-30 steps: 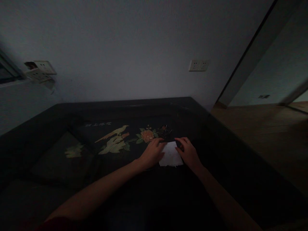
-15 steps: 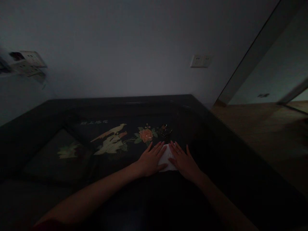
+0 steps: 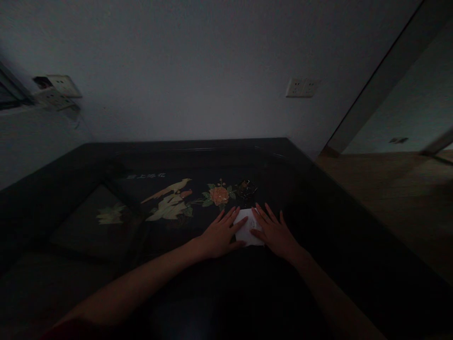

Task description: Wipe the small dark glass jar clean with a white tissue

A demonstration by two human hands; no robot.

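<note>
A small white folded sheet [image 3: 247,231] lies on a dark lacquered table [image 3: 318,226]. My left hand [image 3: 221,233] lies flat on the sheet's left edge, fingers stretched out. Over the sheet's right edge rests my right hand [image 3: 274,231], flat too, with its fingers spread. The two hands nearly meet over the sheet and hide most of it. A small dark glinting object [image 3: 247,188] sits just beyond the sheet; the dim light hides what it is.
The table top bears an inlaid bird [image 3: 170,200] and an orange flower [image 3: 218,194]. A wall with a white double socket [image 3: 301,88] stands behind. More sockets [image 3: 56,92] hang at the far left. Wooden floor [image 3: 396,189] lies to the right.
A second ago both hands were curled at the sheet's far edge with more sheet showing. They have since flattened onto it, fingers stretched, and the visible sheet is smaller.
</note>
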